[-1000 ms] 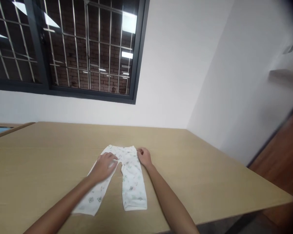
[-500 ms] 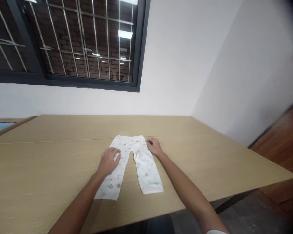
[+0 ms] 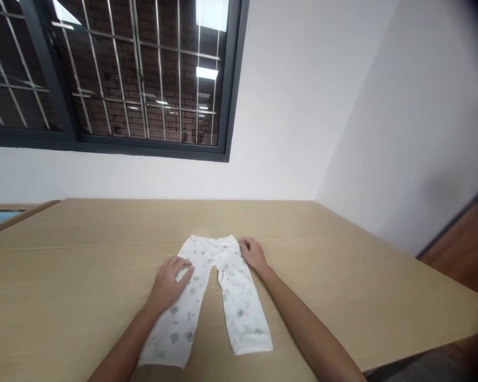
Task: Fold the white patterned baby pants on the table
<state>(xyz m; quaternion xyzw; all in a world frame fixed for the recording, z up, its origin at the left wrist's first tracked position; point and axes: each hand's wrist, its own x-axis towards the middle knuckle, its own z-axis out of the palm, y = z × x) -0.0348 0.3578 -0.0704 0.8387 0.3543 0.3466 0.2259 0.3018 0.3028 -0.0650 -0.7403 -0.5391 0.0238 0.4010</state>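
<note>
A small pair of white pants with a green and grey print lies spread flat, its waistband at the far side and both legs toward me. Over the outer edge of the left leg rests my left hand, thumb held apart from the fingers, with fabric showing in the gap. At the right side, just below the waistband, my right hand has its fingers curled in at the fabric's edge. Its fingertips appear to pinch that edge, though the contact is small and partly hidden.
The pants lie on a wide tan table with a seam across it. A white wall stands behind, with a dark-framed barred window at upper left. A light blue surface shows beyond the table's left edge.
The view has tilted up, so the table and pants sit lower in the picture. My left hand has slid slightly left and nearer along the pant leg. My right hand stays at the waist edge.
</note>
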